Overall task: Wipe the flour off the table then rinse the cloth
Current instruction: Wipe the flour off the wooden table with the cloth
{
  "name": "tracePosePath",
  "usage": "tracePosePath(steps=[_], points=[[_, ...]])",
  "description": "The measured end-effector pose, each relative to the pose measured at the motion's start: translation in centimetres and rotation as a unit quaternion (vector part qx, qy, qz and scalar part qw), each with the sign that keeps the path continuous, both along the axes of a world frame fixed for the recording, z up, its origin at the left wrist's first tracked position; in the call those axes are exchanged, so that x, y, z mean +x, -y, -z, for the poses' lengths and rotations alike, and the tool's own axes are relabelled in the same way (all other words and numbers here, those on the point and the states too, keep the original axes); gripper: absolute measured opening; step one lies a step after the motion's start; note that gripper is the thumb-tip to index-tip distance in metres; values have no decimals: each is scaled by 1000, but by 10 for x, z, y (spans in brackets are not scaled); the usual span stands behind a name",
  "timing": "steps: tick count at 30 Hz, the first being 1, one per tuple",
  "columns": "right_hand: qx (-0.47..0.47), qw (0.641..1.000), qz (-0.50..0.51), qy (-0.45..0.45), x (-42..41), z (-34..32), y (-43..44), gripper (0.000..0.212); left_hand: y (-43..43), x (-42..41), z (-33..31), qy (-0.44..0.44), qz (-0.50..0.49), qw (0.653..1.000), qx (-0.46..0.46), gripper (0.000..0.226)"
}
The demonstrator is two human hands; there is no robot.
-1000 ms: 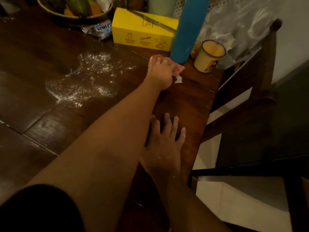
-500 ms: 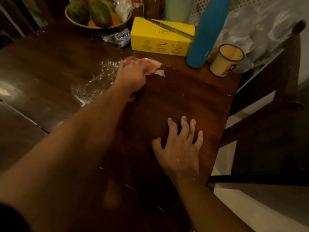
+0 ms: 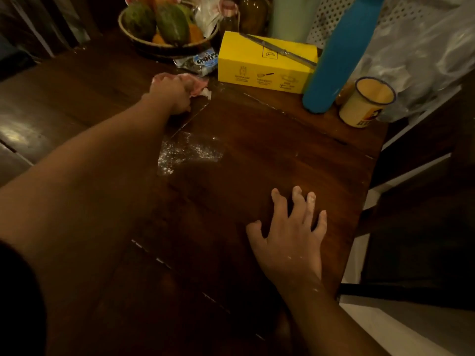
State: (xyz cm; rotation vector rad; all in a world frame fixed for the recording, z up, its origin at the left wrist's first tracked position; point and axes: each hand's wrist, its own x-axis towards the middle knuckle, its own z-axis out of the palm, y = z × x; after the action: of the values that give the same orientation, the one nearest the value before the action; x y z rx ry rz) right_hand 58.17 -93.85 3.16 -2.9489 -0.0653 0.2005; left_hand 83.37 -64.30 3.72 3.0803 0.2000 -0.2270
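**Wiping in hand, flour left on the near boards**

The left hand (image 3: 172, 95) is stretched to the far side of the dark brown wooden table (image 3: 270, 155), closed over a crumpled pink-and-white cloth (image 3: 199, 86) and pressing it flat to the wood. The cloth sits just beside the yellow cardboard box (image 3: 262, 66), which carries a slim metal knife (image 3: 280, 51) on its lid, and close to a small crinkled snack packet (image 3: 203, 62) below the woven bowl of green fruit (image 3: 164, 27).

The right hand (image 3: 290, 235) lies open near the table's right edge, fingers spread, palm down, holding nothing; white dust clings to its fingertips and wrist.

A patch of white flour (image 3: 187, 152) remains on the boards between the two hands, nearer than the cloth and apart from it. A thin pale line of powder also runs along the plank seam in front of the box.

The step in hand appears to be the wiping itself, not yet finished; rinsing looks some way off. The next move likely calls for drawing the cloth back toward the body across the patch, with steady downward pressure so the powder gathers rather than scatters. The tall blue cylindrical bottle (image 3: 336, 55) and the cream enamel mug with a dark rim (image 3: 366, 102) stand well to the right, out of that path.
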Motion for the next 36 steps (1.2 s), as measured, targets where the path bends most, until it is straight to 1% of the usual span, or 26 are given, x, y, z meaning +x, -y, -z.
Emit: tracePosePath(steps=[2, 4, 6, 10, 11, 13, 15, 17, 19, 20, 23, 25, 27, 30, 33, 36], points=[[-5, 1000, 2, 3, 1, 0, 0, 74, 5, 9, -6, -3, 29, 999, 17, 73], [2, 1000, 3, -2, 1, 0, 0, 74, 8, 16, -4, 11, 34, 999, 13, 68], [8, 1000, 2, -15, 3, -1, 0, 73, 9, 19, 2, 24, 52, 998, -22, 61], [19, 999, 15, -24, 3, -3, -1, 72, 21, 1, 1, 24, 142, 981, -128, 43], [18, 999, 18, -22, 3, -4, -2, 74, 20, -3, 0, 21, 144, 979, -144, 42], [15, 999, 22, -24, 3, -5, -4, 75, 14, -8, 0, 35, 114, 980, -160, 41], [15, 999, 25, -34, 4, -6, -4, 73, 10, -7, 0, 55, 59, 987, -136, 44], [10, 999, 23, -35, 4, -7, -4, 73, 16, 7, 2, 57, 20, 994, -86, 51], [5, 999, 24, -35, 5, -8, -5, 72, 32, 16, 3, 62, 17, 997, -33, 54], [6, 999, 24, -36, 5, -8, -6, 72, 41, 18, 3, 68, 22, 997, -22, 53], [17, 999, 27, -31, 4, -8, -5, 72, 67, 7, 6, 96, 71, 992, -34, 51], [18, 999, 28, -23, 3, -7, -7, 75, 83, -9, 12, 102, 133, 985, -36, 54], [16, 999, 29, -16, 2, -8, -7, 75, 98, -18, 17, 99, 199, 975, -26, 56], [16, 999, 27, -22, 3, -7, -6, 71, 113, -19, 15, 84, 242, 966, -39, 57], [16, 999, 30, -18, 2, -7, -6, 69, 110, -21, 8, 64, 227, 969, -74, 58], [18, 999, 29, -21, 3, -9, -6, 68, 83, -23, 3, 61, 147, 982, -103, 65]])
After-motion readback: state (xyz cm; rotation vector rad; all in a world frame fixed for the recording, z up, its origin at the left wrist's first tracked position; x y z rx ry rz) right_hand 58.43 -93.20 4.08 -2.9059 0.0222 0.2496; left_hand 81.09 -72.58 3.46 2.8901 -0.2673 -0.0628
